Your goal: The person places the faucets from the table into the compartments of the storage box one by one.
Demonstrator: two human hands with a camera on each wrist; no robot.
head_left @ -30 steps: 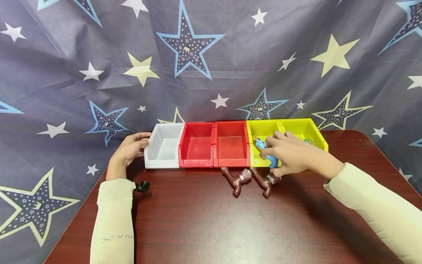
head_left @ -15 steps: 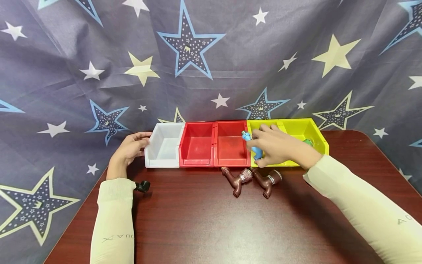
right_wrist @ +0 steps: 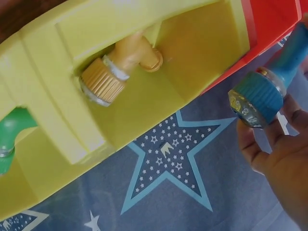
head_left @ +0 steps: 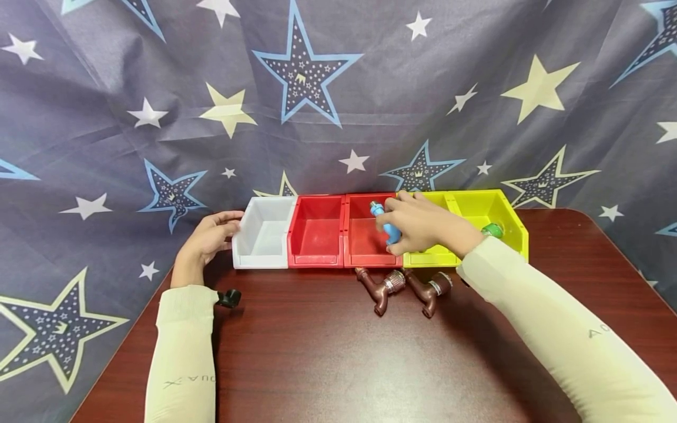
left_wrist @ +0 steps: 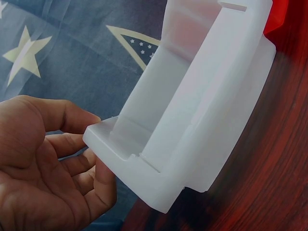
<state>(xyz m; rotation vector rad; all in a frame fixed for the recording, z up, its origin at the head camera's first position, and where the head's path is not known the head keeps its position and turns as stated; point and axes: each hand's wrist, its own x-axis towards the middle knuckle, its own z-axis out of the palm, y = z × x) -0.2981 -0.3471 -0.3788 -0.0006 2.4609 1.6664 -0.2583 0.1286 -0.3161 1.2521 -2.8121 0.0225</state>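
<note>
My right hand grips a blue tap above the right red bin, near its border with the yellow bins. In the right wrist view the tap's ribbed blue knob points away from my fingers. A gold-orange tap lies in the left yellow bin, and a green tap lies in the right yellow bin. At the far left my left hand holds the outer edge of the white bin, with fingers bent at its corner.
Two brown taps lie on the dark wooden table in front of the bins. Another red bin stands between the white one and the right red one. A star-patterned cloth hangs right behind the row.
My right hand has carried the blue tap left, from over the left yellow bin to over the right red bin. More of the green tap shows now. My left hand stays put.
</note>
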